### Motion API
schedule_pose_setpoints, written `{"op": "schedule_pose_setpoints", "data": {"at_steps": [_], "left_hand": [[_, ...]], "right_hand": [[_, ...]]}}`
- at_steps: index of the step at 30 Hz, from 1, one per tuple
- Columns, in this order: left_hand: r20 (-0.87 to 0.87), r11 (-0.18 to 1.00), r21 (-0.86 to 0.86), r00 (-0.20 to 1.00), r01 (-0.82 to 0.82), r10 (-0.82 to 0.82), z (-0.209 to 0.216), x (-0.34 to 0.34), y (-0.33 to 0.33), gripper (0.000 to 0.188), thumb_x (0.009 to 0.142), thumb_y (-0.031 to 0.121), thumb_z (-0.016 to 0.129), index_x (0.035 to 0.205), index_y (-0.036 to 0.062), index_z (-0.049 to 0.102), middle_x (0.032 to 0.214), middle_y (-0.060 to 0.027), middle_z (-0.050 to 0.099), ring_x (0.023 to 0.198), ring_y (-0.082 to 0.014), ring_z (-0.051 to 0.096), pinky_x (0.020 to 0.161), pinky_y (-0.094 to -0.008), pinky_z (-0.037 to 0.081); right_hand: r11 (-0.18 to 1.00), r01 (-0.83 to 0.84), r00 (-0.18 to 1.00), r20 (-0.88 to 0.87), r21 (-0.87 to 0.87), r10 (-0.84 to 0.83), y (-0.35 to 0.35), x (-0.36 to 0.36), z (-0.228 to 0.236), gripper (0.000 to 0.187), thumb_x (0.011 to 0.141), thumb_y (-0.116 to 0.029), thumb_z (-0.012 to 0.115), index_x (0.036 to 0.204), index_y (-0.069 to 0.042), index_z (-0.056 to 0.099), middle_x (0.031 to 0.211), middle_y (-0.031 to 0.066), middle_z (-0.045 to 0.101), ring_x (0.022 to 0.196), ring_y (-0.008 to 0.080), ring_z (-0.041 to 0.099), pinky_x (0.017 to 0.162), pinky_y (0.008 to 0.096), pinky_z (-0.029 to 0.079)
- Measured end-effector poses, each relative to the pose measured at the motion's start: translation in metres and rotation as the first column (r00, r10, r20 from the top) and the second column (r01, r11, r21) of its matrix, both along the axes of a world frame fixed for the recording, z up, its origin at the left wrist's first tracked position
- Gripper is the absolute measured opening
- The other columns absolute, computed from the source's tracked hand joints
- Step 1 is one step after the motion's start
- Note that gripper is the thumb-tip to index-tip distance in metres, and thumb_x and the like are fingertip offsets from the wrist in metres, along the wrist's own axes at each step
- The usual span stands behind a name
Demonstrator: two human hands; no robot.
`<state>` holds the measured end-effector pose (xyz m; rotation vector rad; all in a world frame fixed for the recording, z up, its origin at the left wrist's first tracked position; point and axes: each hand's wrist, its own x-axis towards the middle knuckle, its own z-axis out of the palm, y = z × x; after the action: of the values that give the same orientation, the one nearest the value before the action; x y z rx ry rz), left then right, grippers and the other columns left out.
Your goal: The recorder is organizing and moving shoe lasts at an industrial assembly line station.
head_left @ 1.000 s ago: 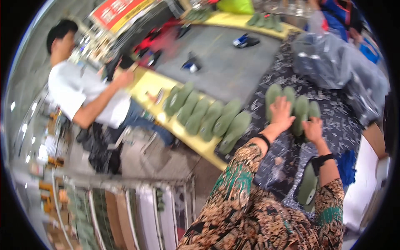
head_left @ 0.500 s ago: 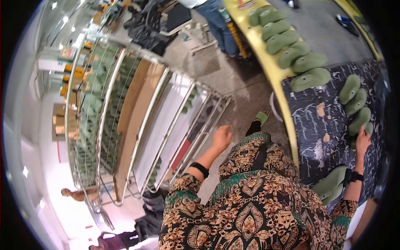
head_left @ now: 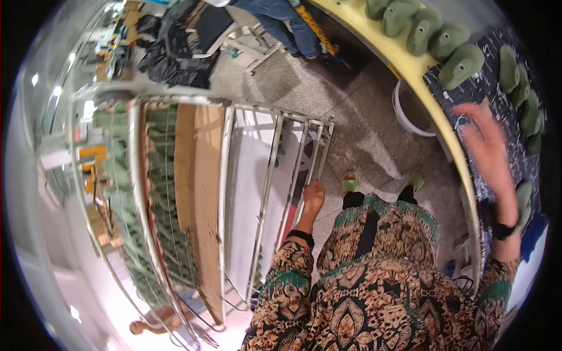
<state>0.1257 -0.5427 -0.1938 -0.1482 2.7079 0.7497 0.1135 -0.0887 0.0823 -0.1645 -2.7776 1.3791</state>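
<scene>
My left hand (head_left: pixel 314 196) is closed around the end rail of a metal rack (head_left: pixel 325 146), beside my patterned clothing. My right hand (head_left: pixel 487 149) is lifted over the dark, white-streaked mat (head_left: pixel 494 52) on the table, smeared by motion, with its fingers apart and nothing visible in them. Beyond it, green foam clogs (head_left: pixel 461 66) stand in a row along the yellow table edge (head_left: pixel 389 50). A second line of green clogs (head_left: pixel 530 114) lies to the right on the mat. One more clog (head_left: pixel 523 205) is partly hidden behind my right forearm.
The rack holds many green clogs (head_left: pixel 126 216), a brown cardboard sheet (head_left: pixel 205 193) and a white sheet (head_left: pixel 249 158). A white bucket (head_left: pixel 410 117) is under the table edge. Further off are a person in jeans (head_left: pixel 281 26), black bags (head_left: pixel 175 64) and another person (head_left: pixel 158 322).
My right hand has come off the clogs on the mat and moved left, fingers spreading. My left hand has met the rack's rail. My view has turned, showing both my feet.
</scene>
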Motion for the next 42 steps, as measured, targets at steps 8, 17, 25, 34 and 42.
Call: {"op": "schedule_pose_setpoints", "data": {"at_steps": [8, 17, 25, 34, 42], "left_hand": [[-0.332, 0.909, 0.125, 0.846, -0.398, 0.416, -0.085, -0.031, -0.005, 0.029, 0.088, 0.02, 0.05, 0.106, -0.0019, 0.057, 0.096, -0.0187, 0.06, 0.088, -0.0287, 0.059, 0.078, -0.0377, 0.048], [-0.003, 0.835, -0.16, 0.846, -0.526, 0.533, -0.099, -0.121, -0.037, 0.035, 0.091, 0.022, 0.045, 0.119, 0.0002, 0.047, 0.116, -0.0149, 0.052, 0.095, -0.0248, 0.056, 0.076, -0.0363, 0.049], [0.027, 0.614, 0.349, 0.662, -0.708, 0.749, -0.096, -0.096, -0.074, 0.028, 0.088, 0.013, 0.049, 0.11, -0.004, 0.051, 0.107, -0.0137, 0.056, 0.089, -0.0235, 0.058, 0.074, -0.0347, 0.049], [-0.064, 0.564, 0.375, 0.587, -0.735, 0.807, -0.052, -0.034, 0.011, 0.03, 0.082, 0.008, 0.059, 0.107, -0.0089, 0.053, 0.102, -0.0155, 0.06, 0.086, -0.023, 0.058, 0.075, -0.0337, 0.048], [0.128, 0.686, 0.556, 0.864, -0.469, 0.487, 0.081, 0.04, 0.096, 0.032, 0.082, 0.006, 0.061, 0.11, -0.0071, 0.053, 0.101, -0.0104, 0.06, 0.088, -0.0187, 0.056, 0.08, -0.0296, 0.043]], "right_hand": [[0.785, -0.465, 0.846, 0.054, -0.41, 0.53, -0.207, -0.094, -0.259, 0.045, 0.083, -0.015, 0.057, 0.12, 0.006, 0.043, 0.11, 0.0267, 0.054, 0.104, 0.0392, 0.054, 0.088, 0.0432, 0.044], [0.771, -0.374, 0.744, -0.329, 0.516, 0.581, -0.438, -0.199, -0.346, 0.034, 0.076, -0.028, 0.053, 0.099, -0.004, 0.061, 0.097, 0.0108, 0.057, 0.092, 0.0287, 0.052, 0.076, 0.039, 0.042], [0.414, -0.41, 0.732, 0.023, 0.813, 0.68, -0.459, -0.185, -0.334, 0.04, 0.072, -0.04, 0.054, 0.099, -0.013, 0.065, 0.099, 0.0062, 0.058, 0.087, 0.0274, 0.051, 0.062, 0.0463, 0.04], [0.86, -0.459, 0.802, 0.313, -0.224, 0.509, -0.342, -0.136, -0.337, 0.04, 0.073, -0.023, 0.062, 0.102, 0.004, 0.054, 0.09, 0.0223, 0.063, 0.085, 0.0373, 0.063, 0.07, 0.043, 0.05], [0.712, -0.17, 0.708, 0.419, -0.681, 0.569, -0.1, -0.019, -0.233, 0.061, 0.076, -0.033, 0.067, 0.121, 0.003, 0.045, 0.106, 0.016, 0.06, 0.098, 0.0197, 0.057, 0.082, 0.0331, 0.047]]}}
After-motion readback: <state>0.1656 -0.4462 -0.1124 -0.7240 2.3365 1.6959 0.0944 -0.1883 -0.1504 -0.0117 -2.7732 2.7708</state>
